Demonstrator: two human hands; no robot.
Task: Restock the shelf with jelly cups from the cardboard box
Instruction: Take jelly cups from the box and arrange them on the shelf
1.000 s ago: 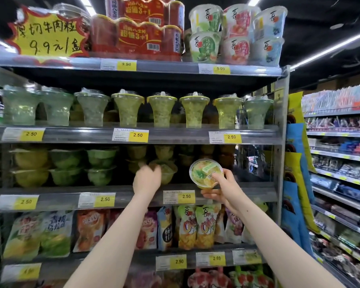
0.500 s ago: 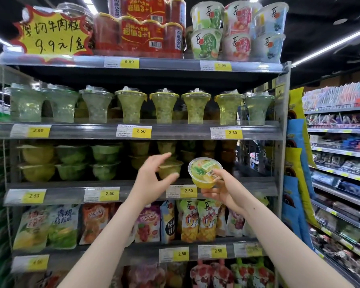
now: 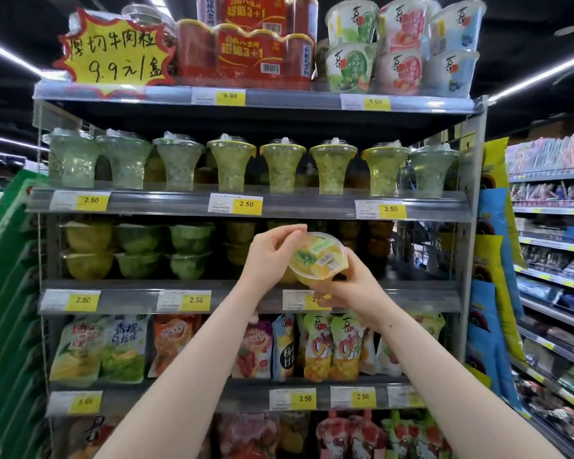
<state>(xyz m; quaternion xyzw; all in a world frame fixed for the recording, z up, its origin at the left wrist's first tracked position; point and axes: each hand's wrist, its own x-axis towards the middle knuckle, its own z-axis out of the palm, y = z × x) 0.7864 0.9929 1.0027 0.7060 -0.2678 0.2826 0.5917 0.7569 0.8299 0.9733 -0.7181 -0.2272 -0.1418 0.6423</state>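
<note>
A yellow jelly cup (image 3: pixel 318 260) with a clear lid is tilted toward me in front of the third shelf (image 3: pixel 246 293). My right hand (image 3: pixel 352 289) grips it from below and to the right. My left hand (image 3: pixel 272 253) has its curled fingers and thumb on the cup's upper left rim. Behind them, stacked yellow and green jelly cups (image 3: pixel 136 246) fill the left part of that shelf, and darker stacked cups (image 3: pixel 378 240) sit at its right. The cardboard box is out of view.
Tall lidded dessert cups (image 3: pixel 282 167) line the shelf above. Fruit jelly pouches (image 3: pixel 318 349) hang below. Yellow price tags (image 3: pixel 246 204) run along each rail. Blue and yellow bags (image 3: pixel 494 260) hang on the right end of the unit, and another aisle shelf (image 3: pixel 557 260) stands beyond.
My left hand drew back from inside the shelf and came across to the cup's rim. The cup in my right hand stayed in front of the shelf, tilting a little.
</note>
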